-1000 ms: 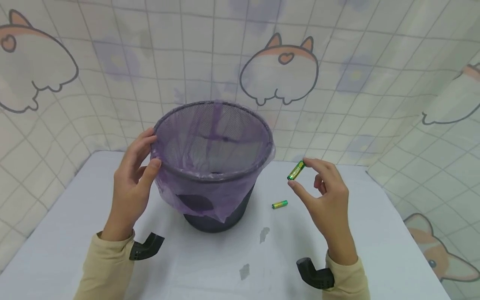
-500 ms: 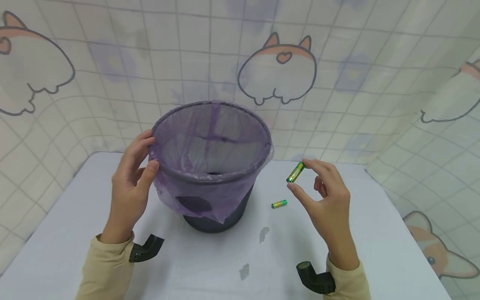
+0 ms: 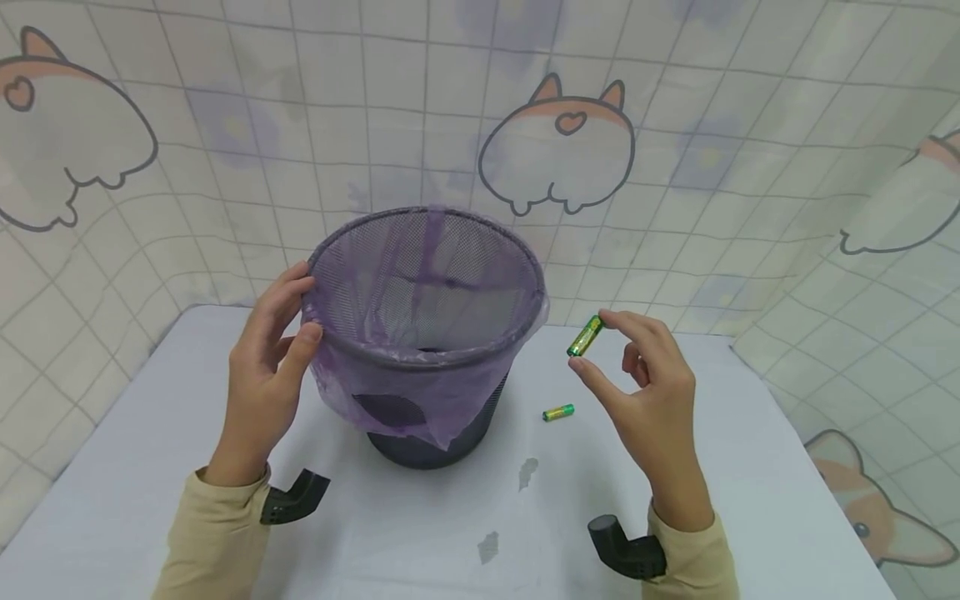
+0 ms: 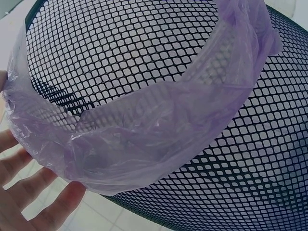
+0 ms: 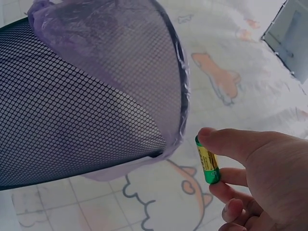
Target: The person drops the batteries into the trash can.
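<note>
A black mesh wastebasket [image 3: 427, 450] stands on the white table, lined with a purple plastic bag [image 3: 450, 400] folded over its rim. My left hand [image 3: 266, 367] rests against the left side of the rim, thumb and fingers spread along the bag. In the left wrist view the fingertips [image 4: 72, 192] touch the bag's outer edge. To the right of the basket, my right hand [image 3: 652, 387] pinches a green and yellow battery [image 3: 585, 336] by its two ends, thumb against index finger. Another such battery [image 3: 558, 412] lies on the table below it.
Two grey patches [image 3: 528, 472] mark the white table [image 3: 420, 533] in front of the basket. Behind and at both sides hangs a checked curtain [image 3: 405, 117] with cartoon corgis. Each sleeve carries a black bent wrist piece [image 3: 626, 546].
My right hand, with the battery in its pinch, has shifted slightly left and up toward the basket. The left hand stays at the rim, and the other battery has not moved.
</note>
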### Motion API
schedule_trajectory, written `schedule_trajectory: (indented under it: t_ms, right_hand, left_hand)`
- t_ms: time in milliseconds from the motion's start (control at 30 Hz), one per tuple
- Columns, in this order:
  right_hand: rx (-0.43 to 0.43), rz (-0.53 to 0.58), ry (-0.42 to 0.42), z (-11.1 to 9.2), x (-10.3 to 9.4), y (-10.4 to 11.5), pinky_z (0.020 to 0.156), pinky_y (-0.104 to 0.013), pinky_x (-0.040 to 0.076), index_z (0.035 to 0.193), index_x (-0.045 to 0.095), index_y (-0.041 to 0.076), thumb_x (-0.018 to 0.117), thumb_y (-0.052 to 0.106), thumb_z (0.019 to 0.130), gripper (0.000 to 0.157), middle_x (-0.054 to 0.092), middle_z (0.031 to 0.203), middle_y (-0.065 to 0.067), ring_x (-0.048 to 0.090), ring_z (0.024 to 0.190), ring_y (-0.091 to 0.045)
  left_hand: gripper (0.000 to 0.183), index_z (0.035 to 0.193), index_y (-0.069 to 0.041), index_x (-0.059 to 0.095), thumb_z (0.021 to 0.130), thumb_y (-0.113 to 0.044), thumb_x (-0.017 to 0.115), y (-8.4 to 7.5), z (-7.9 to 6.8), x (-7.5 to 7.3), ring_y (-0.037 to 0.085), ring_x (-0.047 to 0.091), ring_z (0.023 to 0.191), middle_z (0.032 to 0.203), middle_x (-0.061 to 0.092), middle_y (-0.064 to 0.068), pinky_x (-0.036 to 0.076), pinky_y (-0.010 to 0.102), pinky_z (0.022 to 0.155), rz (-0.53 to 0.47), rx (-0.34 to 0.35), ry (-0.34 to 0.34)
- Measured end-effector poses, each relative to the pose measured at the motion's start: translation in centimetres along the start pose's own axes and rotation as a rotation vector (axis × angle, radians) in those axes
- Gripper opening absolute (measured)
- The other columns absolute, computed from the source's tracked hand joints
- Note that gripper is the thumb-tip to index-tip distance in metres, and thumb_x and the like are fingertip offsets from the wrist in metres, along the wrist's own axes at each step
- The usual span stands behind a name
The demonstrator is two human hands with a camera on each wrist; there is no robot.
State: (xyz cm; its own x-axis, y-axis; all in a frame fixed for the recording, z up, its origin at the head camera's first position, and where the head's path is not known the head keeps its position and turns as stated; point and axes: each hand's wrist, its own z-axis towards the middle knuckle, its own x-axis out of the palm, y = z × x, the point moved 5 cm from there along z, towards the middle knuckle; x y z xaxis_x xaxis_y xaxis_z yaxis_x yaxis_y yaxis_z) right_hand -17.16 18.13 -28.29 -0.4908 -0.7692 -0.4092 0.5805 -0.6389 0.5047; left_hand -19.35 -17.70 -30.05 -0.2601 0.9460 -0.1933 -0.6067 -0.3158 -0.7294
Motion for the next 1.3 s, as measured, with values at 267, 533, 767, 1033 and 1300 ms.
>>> schedule_trajectory:
  t_ms: [267,533,767,1033,1300]
  right_hand:
    - [-0.008,0.013,0.008,0.5,0.3,0.6,0.06,-0.019,0.03,0.12,0.066,0.005,0.084,0.005,0.07,0.054,0.063,0.11,-0.011,0.039,0.072,-0.01]
    - [-0.025,0.03,0.011,0.9,0.5,1.3,0.06,-0.019,0.03,0.12,0.066,0.006,0.085,0.005,0.07,0.054,0.063,0.11,-0.009,0.039,0.072,-0.01]
    - [-0.045,0.057,0.01,1.5,0.9,1.8,0.06,-0.02,0.03,0.12,0.067,0.006,0.085,0.005,0.07,0.053,0.063,0.109,-0.01,0.039,0.072,-0.011]
    - [-0.044,0.05,0.028,2.0,1.3,2.0,0.06,-0.022,0.031,0.12,0.066,0.006,0.084,0.006,0.071,0.052,0.062,0.109,-0.01,0.039,0.073,-0.011]
    - [-0.055,0.065,0.033,2.4,1.8,2.5,0.06,-0.02,0.031,0.121,0.066,0.006,0.083,0.007,0.072,0.051,0.062,0.109,-0.01,0.039,0.073,-0.013]
  left_hand:
    - [0.043,0.14,-0.01,0.05,0.097,-0.005,0.053,-0.2,0.0,0.0,0.019,0.044,0.139,0.151,0.043,0.001,0.046,0.015,0.087,-0.01,0.001,0.003]
    - [0.043,0.139,-0.009,0.05,0.096,-0.004,0.053,-0.3,-0.1,0.1,0.019,0.044,0.139,0.151,0.043,0.001,0.047,0.015,0.086,-0.02,-0.001,0.008]
    - [0.043,0.139,-0.009,0.05,0.096,-0.005,0.053,-0.3,0.1,-0.1,0.019,0.044,0.139,0.151,0.043,0.003,0.047,0.015,0.086,-0.012,0.022,0.006]
    - [0.042,0.139,-0.008,0.05,0.097,-0.005,0.052,-0.4,0.1,-0.1,0.02,0.044,0.139,0.151,0.043,0.004,0.047,0.015,0.086,-0.018,0.02,-0.001]
    - [0.042,0.139,-0.008,0.05,0.097,-0.004,0.052,-0.3,0.1,0.0,0.019,0.044,0.138,0.151,0.043,0.004,0.047,0.015,0.086,-0.026,0.013,0.003]
